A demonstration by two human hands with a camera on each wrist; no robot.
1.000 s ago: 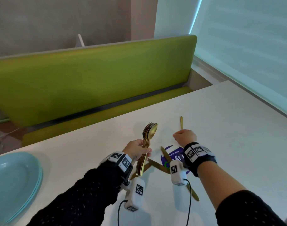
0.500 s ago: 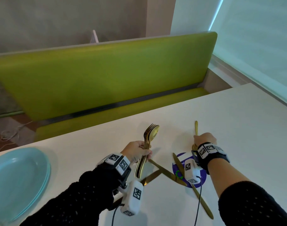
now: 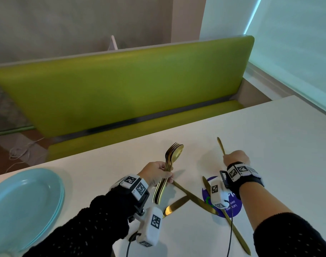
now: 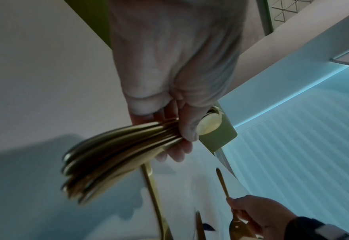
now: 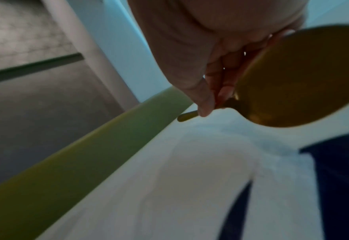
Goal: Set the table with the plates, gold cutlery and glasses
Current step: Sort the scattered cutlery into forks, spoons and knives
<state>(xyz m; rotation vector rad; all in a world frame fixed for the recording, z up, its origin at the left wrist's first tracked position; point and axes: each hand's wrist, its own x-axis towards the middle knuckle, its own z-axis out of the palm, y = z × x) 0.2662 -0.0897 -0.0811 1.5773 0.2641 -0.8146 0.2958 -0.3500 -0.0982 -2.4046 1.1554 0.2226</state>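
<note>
While the left hand (image 3: 154,171) grips bunched gold cutlery (image 3: 167,169), the right hand (image 3: 236,157) pinches one spoon (image 5: 296,78).

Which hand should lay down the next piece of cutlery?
Right, probably. The right hand holds one gold spoon over bare table; the left hand has its grip full with the bundle of cutlery.

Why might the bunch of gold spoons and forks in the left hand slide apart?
The bundle of gold cutlery looks smooth and shiny, so pieces probably slip against each other. The left hand grips it only mid-handle, and the handle ends already fan out in the left wrist view, so it could splay. Being metal, it likely feels stiff and fairly heavy.
</note>
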